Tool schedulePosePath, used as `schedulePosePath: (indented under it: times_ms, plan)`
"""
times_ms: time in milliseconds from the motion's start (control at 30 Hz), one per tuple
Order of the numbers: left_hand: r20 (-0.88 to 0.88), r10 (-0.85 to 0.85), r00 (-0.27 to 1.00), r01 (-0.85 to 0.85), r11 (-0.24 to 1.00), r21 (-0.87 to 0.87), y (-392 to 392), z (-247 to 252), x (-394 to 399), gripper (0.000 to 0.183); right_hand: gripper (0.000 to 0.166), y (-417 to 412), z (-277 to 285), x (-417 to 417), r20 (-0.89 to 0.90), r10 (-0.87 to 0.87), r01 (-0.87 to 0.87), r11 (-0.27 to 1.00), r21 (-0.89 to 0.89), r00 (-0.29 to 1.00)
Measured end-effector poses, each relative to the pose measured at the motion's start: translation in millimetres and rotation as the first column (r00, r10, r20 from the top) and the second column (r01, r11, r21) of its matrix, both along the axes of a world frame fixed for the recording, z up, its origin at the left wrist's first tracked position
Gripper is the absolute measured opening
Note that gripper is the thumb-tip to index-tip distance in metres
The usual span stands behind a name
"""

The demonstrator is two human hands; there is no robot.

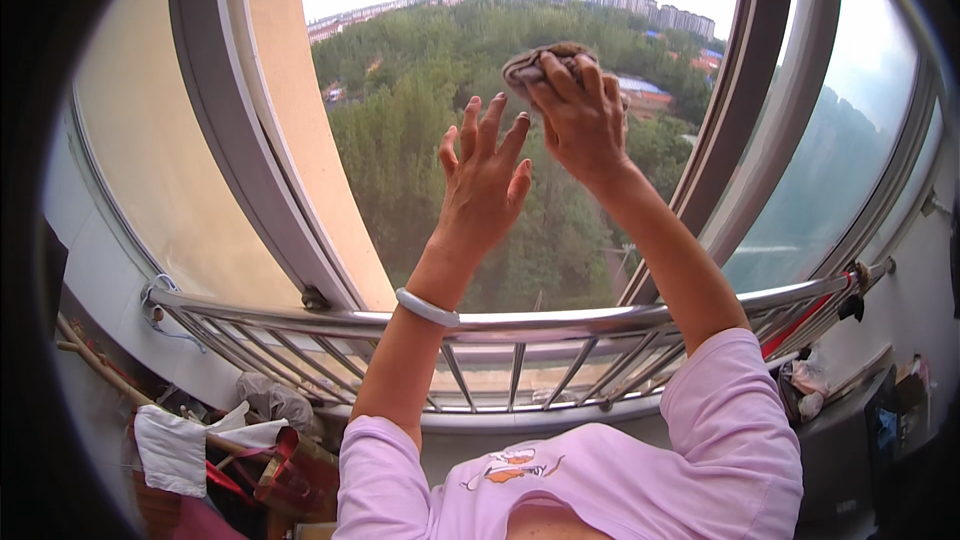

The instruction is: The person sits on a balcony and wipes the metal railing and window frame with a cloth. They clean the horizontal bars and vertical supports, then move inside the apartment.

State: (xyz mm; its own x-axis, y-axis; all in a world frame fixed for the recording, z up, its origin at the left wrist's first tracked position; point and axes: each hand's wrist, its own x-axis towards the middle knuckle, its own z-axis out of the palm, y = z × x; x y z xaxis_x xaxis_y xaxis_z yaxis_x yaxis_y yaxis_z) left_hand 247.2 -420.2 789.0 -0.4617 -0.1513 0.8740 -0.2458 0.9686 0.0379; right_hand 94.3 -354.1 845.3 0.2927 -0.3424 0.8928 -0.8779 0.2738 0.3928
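My right hand (581,116) is raised at the window and presses a bunched grey-brown cloth (529,67) under its fingers, flat towards the glass. Lower and to the left, my left hand (484,180) is spread with bent fingers before the same window pane (420,165) and holds nothing; whether its fingertips touch the glass I cannot tell. A pale bangle (427,307) is around my left wrist side of the forearm. Both arms reach up over a metal railing (540,321).
Grey window frames (225,127) stand at both sides of the pane. At lower left, a white cloth (171,450) hangs over a wooden stick near a plastic bag (277,397) and a dark red bag (300,472). A dark cabinet (840,442) with things on it stands at right.
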Motion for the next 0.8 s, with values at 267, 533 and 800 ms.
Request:
schedulePosePath:
  times_ms: [267,533,800]
  plan:
    - [0.284,0.022,0.958,-0.034,0.999,0.039,4,-97,19,0.037,0.027,20,-165,-6,-0.037,0.035,-0.025,0.966,0.258,0.999]
    - [0.528,-0.173,0.832,0.037,0.966,0.258,14,-157,31,0.036,0.026,46,-204,-2,0.292,0.150,-0.306,0.719,0.623,0.945]
    - [0.352,-0.282,0.892,0.180,0.938,0.296,9,-101,35,0.046,0.037,56,-143,9,0.871,0.169,-0.684,0.694,0.227,0.461]
